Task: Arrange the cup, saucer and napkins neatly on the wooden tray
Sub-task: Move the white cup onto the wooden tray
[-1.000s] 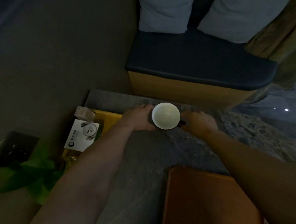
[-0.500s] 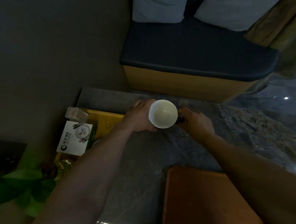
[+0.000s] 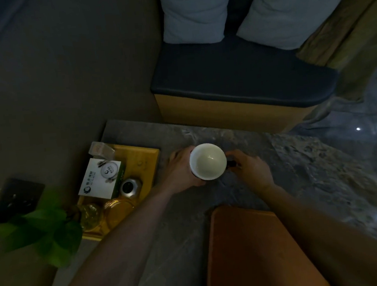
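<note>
cup (image 3: pixel 208 161) nearer than a second ago, both hands with it | left hand (image 3: pixel 180 169) wrapped round cup | right hand (image 3: pixel 247 168) pinching its handle | cup over table (image 3: pixel 300 169), beyond tray (image 3: pixel 251 252)

A dimly lit hotel-style guest room or lounge, seen from above. At twelve o'clock, a built-in wooden bench with a dark blue cushioned seat (image 3: pixel 241 75) holds two pale grey pillows (image 3: pixel 193 11). At nine o'clock, on a grey marble-patterned tabletop (image 3: pixel 300 166), a yellow bamboo tray (image 3: pixel 142 156) holds a white printed card box (image 3: pixel 99 179), a small metal tin (image 3: pixel 129 187) and clear drinking glasses (image 3: pixel 91 215), like a hospitality tea set.
</note>
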